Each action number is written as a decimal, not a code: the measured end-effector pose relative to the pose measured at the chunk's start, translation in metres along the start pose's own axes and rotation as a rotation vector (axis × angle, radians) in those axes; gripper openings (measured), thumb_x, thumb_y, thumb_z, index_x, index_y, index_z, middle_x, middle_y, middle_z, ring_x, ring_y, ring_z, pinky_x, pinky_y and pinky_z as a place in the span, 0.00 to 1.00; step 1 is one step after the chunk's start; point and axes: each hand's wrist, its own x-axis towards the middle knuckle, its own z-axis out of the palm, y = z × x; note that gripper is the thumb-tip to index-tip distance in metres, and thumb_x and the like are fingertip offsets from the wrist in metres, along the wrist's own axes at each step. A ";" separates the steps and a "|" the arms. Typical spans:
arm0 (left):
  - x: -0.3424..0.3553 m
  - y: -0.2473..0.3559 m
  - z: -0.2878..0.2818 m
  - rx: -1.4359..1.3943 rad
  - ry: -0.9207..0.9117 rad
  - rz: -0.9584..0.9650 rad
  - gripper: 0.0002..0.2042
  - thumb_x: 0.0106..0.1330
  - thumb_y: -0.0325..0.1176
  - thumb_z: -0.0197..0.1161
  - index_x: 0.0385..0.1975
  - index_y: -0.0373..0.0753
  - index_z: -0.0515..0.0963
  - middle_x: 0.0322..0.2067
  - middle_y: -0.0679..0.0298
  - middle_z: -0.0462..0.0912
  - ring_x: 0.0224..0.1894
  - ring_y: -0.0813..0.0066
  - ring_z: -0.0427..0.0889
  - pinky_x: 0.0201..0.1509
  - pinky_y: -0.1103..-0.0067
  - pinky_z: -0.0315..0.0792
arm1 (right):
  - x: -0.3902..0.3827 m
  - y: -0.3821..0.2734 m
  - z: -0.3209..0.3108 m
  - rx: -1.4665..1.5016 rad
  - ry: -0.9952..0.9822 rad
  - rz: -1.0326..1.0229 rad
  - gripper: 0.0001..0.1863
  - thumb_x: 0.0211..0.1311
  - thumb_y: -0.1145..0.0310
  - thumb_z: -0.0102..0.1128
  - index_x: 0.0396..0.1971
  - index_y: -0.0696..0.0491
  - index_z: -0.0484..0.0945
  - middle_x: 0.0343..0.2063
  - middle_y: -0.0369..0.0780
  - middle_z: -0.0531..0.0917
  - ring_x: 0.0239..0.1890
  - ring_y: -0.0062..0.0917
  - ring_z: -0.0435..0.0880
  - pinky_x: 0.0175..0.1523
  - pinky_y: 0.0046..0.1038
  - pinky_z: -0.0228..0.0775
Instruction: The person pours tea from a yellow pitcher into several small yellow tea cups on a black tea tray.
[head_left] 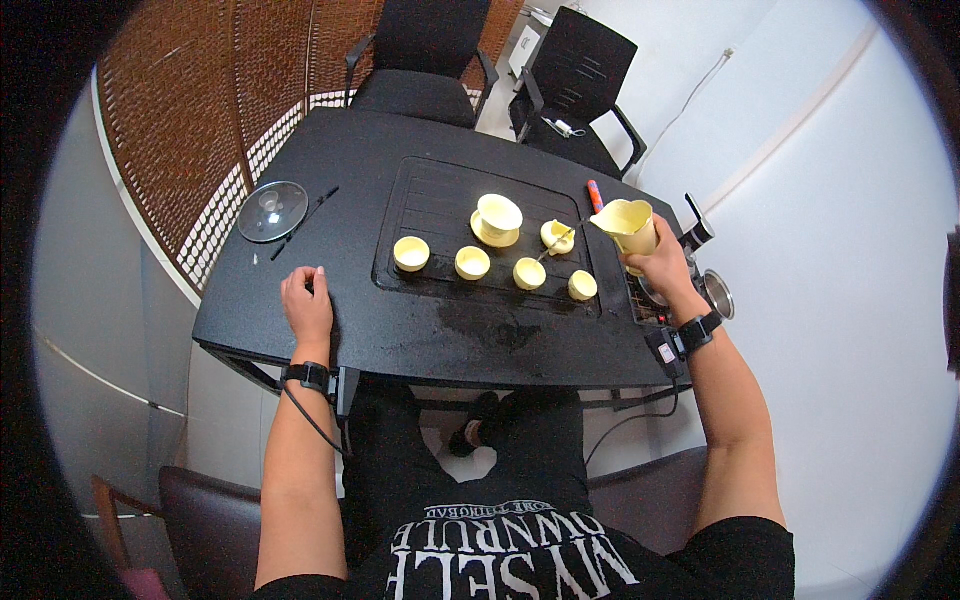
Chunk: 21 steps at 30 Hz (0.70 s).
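My right hand (655, 265) grips a pale yellow pitcher (628, 225) at the right of the tea tray. The pitcher tilts left, and a thin line, apparently a stream of liquid, runs from its spout toward a small yellow cup (529, 275). Similar cups stand in a row: one at the left (411, 254), one beside it (472, 263) and one at the right end (582, 286). Behind the row are a lidded-bowl-shaped gaiwan (498, 218) on its saucer and a small yellow vessel (557, 236). My left hand (307, 297) rests loosely closed on the table, left of the tray, with nothing visible in it.
The black tea tray (400, 200) lies on a dark table (270, 320), wet near its front edge. A glass lid (273, 211) and a thin black stick (305, 223) lie at left. Metal ware (717, 294) stands beyond my right wrist. Black chairs (575, 70) are behind the table.
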 end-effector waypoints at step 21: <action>0.000 0.001 -0.001 0.019 -0.005 -0.009 0.09 0.61 0.35 0.57 0.26 0.35 0.74 0.29 0.59 0.77 0.38 0.60 0.72 0.45 0.69 0.66 | -0.008 -0.009 0.004 -0.060 -0.033 0.086 0.40 0.32 0.75 0.72 0.54 0.55 0.66 0.47 0.43 0.77 0.51 0.34 0.75 0.57 0.29 0.65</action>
